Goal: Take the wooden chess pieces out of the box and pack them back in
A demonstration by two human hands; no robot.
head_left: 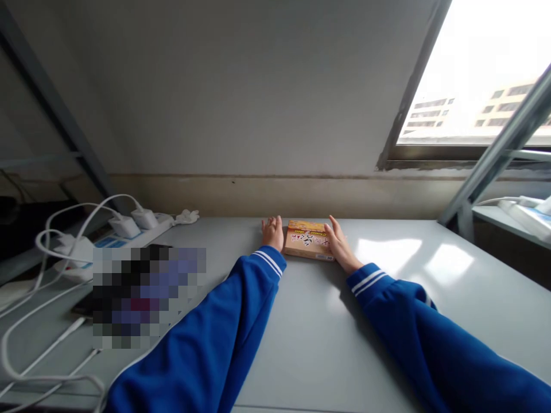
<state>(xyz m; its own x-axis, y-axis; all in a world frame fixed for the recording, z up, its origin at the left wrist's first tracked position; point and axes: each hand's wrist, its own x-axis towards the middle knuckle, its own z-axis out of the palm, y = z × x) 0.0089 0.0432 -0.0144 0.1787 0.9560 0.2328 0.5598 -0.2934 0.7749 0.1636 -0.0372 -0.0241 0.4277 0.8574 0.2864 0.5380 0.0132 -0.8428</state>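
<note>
A small flat cardboard box [306, 241], brown and yellow with printed lettering, lies on the grey desk near the wall. My left hand [272, 234] is at the box's left side, its fingers apart and slightly bent; whether it presses on the box is hard to see. On the other side, my right hand [340, 245] grips the right end of the box, with the thumb over its top edge and the other fingers reaching past the end. Blue sleeves with white stripes cover both forearms.
A white power strip [157, 230] with plugged-in chargers and looping white cables stands at the left. In front of it lies a dark device [86, 304], mostly blurred out. Slanted metal posts [495, 149] flank the desk [301, 350], and a window is at upper right.
</note>
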